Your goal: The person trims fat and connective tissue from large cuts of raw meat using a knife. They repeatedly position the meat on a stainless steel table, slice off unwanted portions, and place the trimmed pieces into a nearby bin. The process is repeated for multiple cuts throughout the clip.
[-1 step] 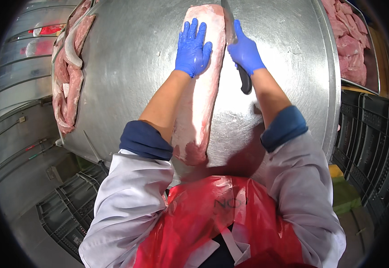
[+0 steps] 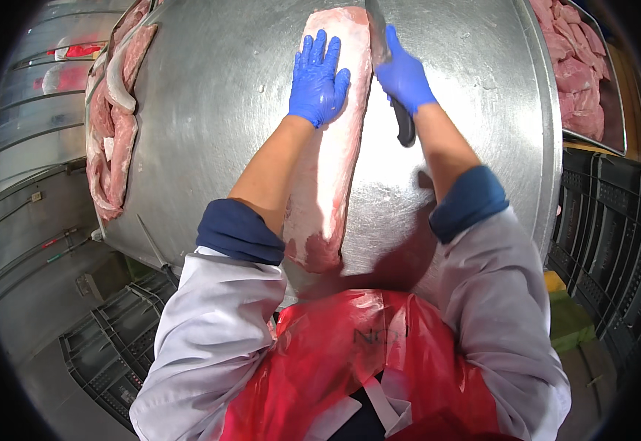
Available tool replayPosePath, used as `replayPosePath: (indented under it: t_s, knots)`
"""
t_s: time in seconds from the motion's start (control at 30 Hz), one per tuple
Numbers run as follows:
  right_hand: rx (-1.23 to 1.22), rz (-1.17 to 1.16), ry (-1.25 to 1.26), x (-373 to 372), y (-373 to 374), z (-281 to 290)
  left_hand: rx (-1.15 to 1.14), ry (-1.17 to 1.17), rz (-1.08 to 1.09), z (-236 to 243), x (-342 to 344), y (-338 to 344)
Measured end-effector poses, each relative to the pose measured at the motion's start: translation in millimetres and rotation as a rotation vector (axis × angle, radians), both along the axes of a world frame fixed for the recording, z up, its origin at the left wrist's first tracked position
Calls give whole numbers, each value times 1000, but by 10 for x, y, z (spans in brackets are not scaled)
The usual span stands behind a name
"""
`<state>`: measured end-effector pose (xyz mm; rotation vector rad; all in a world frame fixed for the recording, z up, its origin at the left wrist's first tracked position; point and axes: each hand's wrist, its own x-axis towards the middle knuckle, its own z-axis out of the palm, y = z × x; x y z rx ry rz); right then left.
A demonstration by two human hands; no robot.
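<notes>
A long pork loin (image 2: 320,184) with a pale fat side up lies lengthwise on the steel table before me. My left hand (image 2: 316,84) rests flat on its far half, blue-gloved, with the fingers spread. In my right hand (image 2: 405,79), also gloved in blue, is a knife (image 2: 406,128) with a black handle, its butt sticking out below the fist. The blade points away from me, along the right edge of the loin's far end. Whether it is cutting into the meat I cannot tell.
Long strips of meat (image 2: 118,140) lie at the left edge of the steel table (image 2: 210,110). A metal tray (image 2: 614,110) of cut meat (image 2: 578,73) stands at the far right. A thin pointed rod (image 2: 151,242) juts by the near left edge. Black plastic crates (image 2: 600,213) flank the table.
My right hand has turned slightly and the knife handle has shifted a little away from me; more of the blade shows. The left hand and the loin stay put.
</notes>
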<state>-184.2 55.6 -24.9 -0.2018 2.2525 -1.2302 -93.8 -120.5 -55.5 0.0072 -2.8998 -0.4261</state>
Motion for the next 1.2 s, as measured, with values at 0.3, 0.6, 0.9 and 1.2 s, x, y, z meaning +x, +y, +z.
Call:
replayPosePath:
  t_s: [0.3, 0.6, 0.9, 1.2]
  knots:
    - [34, 101, 80, -257, -92, 115, 21, 34, -11, 6, -31, 8]
    - [10, 215, -26, -494, -127, 32, 45, 64, -59, -47, -51, 2]
    - [-136, 91, -119, 429, 93, -9, 55, 113, -20, -130, -18, -93]
    - [-85, 147, -26, 1323, 255, -130, 54, 96, -2, -141, 1, -93]
